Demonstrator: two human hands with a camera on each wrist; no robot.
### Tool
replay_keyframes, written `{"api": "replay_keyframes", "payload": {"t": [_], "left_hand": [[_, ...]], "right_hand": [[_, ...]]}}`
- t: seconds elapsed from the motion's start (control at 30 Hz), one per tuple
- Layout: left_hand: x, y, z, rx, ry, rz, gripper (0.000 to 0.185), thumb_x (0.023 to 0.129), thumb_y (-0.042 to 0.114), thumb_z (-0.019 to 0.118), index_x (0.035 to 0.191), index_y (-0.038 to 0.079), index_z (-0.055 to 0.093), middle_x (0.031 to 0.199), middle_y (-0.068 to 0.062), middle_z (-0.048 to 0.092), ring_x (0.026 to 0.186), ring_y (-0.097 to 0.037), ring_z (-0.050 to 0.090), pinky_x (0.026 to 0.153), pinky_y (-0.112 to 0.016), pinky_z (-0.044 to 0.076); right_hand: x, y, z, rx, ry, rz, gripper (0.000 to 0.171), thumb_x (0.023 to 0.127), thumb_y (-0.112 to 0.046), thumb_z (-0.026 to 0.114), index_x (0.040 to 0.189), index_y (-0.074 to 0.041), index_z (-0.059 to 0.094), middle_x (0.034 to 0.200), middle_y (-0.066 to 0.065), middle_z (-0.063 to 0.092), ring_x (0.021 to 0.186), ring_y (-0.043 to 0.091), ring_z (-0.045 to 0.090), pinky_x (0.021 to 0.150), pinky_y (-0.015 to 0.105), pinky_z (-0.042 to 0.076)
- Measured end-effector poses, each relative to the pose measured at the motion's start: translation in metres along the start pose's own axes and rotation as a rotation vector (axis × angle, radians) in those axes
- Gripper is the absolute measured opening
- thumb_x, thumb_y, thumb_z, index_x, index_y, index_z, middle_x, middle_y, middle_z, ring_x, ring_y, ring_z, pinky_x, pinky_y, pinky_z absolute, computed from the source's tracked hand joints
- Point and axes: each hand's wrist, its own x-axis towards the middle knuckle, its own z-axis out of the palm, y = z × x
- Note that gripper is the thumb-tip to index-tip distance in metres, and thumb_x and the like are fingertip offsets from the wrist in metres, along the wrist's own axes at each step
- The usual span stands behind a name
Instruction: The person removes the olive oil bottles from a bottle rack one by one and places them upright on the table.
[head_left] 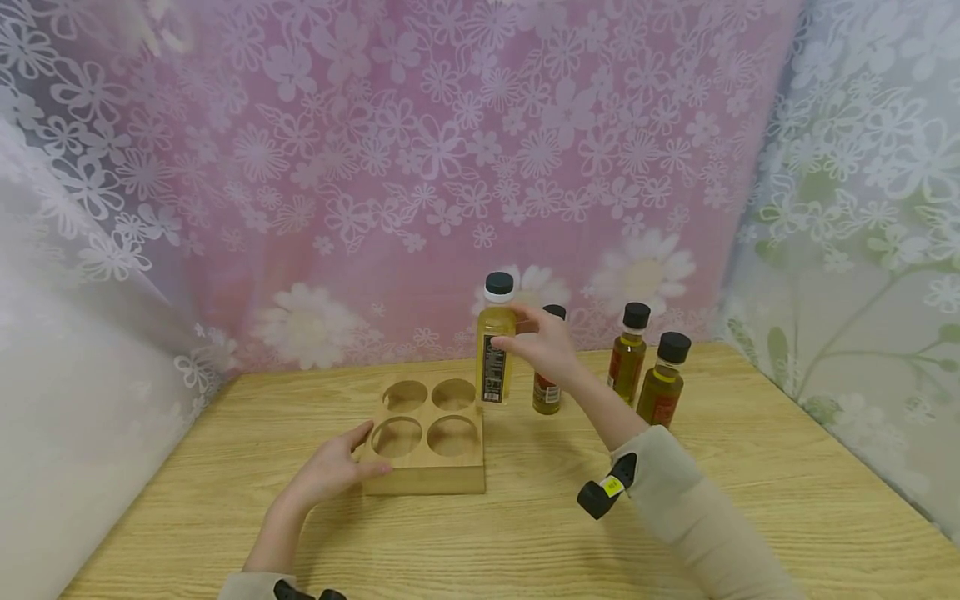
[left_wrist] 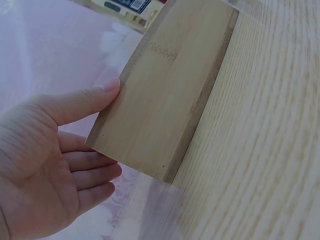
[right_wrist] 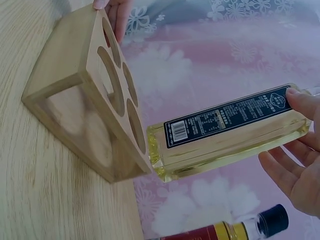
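A: Where does each hand lie, and why is it placed so?

B: The left hand [head_left: 330,468] rests flat against the left side of the wooden rack [head_left: 431,433], fingers straight and thumb on its top edge; judged from this, it steadies the rack on the counter [head_left: 525,533]. The right hand [head_left: 543,346] holds the tall pale bottle [head_left: 495,350] upright just behind the rack's rear right hole, thumb and fingers pinching its upper body. The grip near the top appears to leave the base free.

A: And the other bottles?

B: Three smaller dark-capped bottles stand on the counter to the right: one [head_left: 549,392] partly behind the right hand, one [head_left: 628,354] farther back, one [head_left: 662,382] nearer the sleeve.

A: What is hidden or unclear?

B: All four holes show empty in the head view. Whether the tall bottle's base touches the counter or hangs just above it cannot be told. The left wrist view cuts off everything but one rack side, and the small bottles' labels are too small to read.
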Motion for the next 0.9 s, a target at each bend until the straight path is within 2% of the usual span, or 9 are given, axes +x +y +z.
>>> {"api": "replay_keyframes", "payload": {"t": [0.17,0.4,0.57,0.77,0.9], "left_hand": [[0.000,-0.001,0.000,-0.006,-0.005,-0.003,0.092,0.078,0.041,0.072,0.144,-0.003,0.026,0.141,-0.029,0.032,0.127,-0.049,0.030,0.098,-0.060,0.030],[0.000,-0.001,0.000,-0.009,-0.008,0.006,0.092,0.078,0.042,0.072,0.144,-0.004,0.026,0.141,-0.029,0.033,0.127,-0.048,0.030,0.098,-0.060,0.030],[0.000,-0.001,0.000,-0.022,-0.011,0.006,0.092,0.079,0.040,0.072,0.144,-0.005,0.025,0.143,-0.028,0.030,0.128,-0.048,0.028,0.098,-0.060,0.029],[0.000,-0.002,0.000,-0.012,-0.011,0.003,0.092,0.079,0.041,0.071,0.144,-0.004,0.025,0.142,-0.029,0.031,0.128,-0.048,0.028,0.098,-0.060,0.029],[0.001,-0.002,0.000,-0.010,-0.013,0.005,0.092,0.079,0.042,0.071,0.144,-0.004,0.025,0.142,-0.028,0.031,0.129,-0.048,0.028,0.099,-0.060,0.028]], "right_hand": [[-0.011,0.002,-0.016,-0.001,-0.026,-0.023,0.060,0.084,-0.022,0.070,0.136,-0.004,0.046,0.120,0.016,0.055,0.108,0.031,0.053,0.086,0.046,0.046],[-0.025,0.017,-0.034,-0.085,-0.037,0.069,0.069,0.082,-0.034,0.071,0.139,-0.007,0.042,0.125,0.014,0.052,0.114,0.030,0.049,0.091,0.049,0.042],[-0.035,0.033,-0.040,-0.106,-0.044,0.113,0.075,0.081,-0.039,0.071,0.140,-0.005,0.040,0.124,0.015,0.054,0.114,0.030,0.050,0.090,0.048,0.043],[-0.046,0.047,-0.045,-0.091,-0.029,0.135,0.072,0.080,-0.038,0.072,0.138,-0.007,0.044,0.126,0.014,0.053,0.114,0.031,0.050,0.090,0.049,0.043],[-0.051,0.055,-0.047,-0.106,-0.034,0.153,0.072,0.082,-0.038,0.070,0.138,-0.004,0.042,0.127,0.016,0.052,0.114,0.033,0.050,0.090,0.049,0.043]]}}
